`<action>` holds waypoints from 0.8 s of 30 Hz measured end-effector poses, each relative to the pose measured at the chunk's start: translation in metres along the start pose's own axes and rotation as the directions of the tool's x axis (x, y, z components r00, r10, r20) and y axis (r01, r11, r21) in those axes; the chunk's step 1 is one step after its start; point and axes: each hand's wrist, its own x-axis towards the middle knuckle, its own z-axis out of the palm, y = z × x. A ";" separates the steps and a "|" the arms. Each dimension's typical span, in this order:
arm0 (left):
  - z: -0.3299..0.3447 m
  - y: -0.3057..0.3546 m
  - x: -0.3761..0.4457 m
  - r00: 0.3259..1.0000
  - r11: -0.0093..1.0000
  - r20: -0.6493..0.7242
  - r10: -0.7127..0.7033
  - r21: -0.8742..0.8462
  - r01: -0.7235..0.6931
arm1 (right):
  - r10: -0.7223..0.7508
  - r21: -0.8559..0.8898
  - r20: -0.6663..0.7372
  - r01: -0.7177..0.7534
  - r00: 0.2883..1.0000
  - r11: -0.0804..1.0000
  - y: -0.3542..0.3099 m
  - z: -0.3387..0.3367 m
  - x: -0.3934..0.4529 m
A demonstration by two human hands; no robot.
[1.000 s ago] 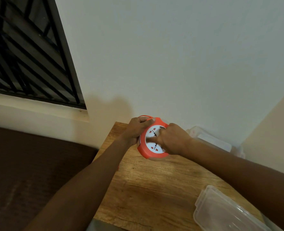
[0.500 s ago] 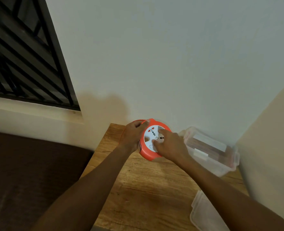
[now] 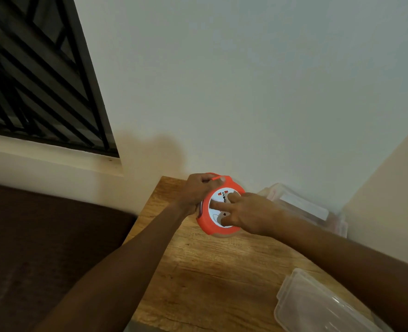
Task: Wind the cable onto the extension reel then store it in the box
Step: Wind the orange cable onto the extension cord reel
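Extension reel (image 3: 213, 218), orange with a white socket face, sits tilted between your two hands over the far end of the wooden table (image 3: 198, 283). Your left hand (image 3: 198, 191) curls round its upper left rim and seems to pinch the orange cable (image 3: 216, 178) there, though blur hides the contact. Your right hand (image 3: 248, 213) lays straight fingers (image 3: 216, 204) on the white face. Just beyond your right wrist stands the clear box (image 3: 303, 207); its lid (image 3: 317, 307) lies beside your right forearm.

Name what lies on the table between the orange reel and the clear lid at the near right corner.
Only bare wooden table separates the round orange extension reel from the clear plastic lid, per the head view.
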 end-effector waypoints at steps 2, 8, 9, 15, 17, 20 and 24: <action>0.001 0.002 0.000 0.999 1.000 0.039 0.007 0.006 -0.007 | -0.023 -0.069 0.059 0.027 0.998 0.997 -0.001 -0.003 0.002; -0.001 0.007 0.006 0.997 1.000 0.081 0.010 0.024 -0.012 | -0.031 -0.228 0.122 0.059 0.992 0.972 -0.006 -0.010 0.007; -0.001 0.009 0.006 0.996 1.000 0.089 0.016 0.021 -0.018 | -0.035 -0.258 0.121 0.065 0.992 0.964 -0.006 -0.011 0.007; -0.005 0.014 0.007 0.986 0.997 0.161 -0.042 0.072 0.031 | -0.142 -0.378 0.129 0.181 0.981 0.908 -0.010 -0.020 0.013; -0.008 0.013 0.008 0.980 0.997 0.192 -0.049 0.066 0.037 | -0.153 -0.350 0.120 0.186 0.981 0.918 -0.010 -0.024 0.014; -0.010 0.014 0.009 0.981 0.999 0.187 -0.044 0.013 0.042 | -0.144 -0.296 0.076 0.161 0.987 0.942 -0.007 -0.026 0.012; -0.008 0.013 0.007 0.978 0.997 0.201 -0.049 -0.054 0.061 | -0.097 -0.194 -0.017 0.091 0.995 0.977 -0.005 -0.029 0.017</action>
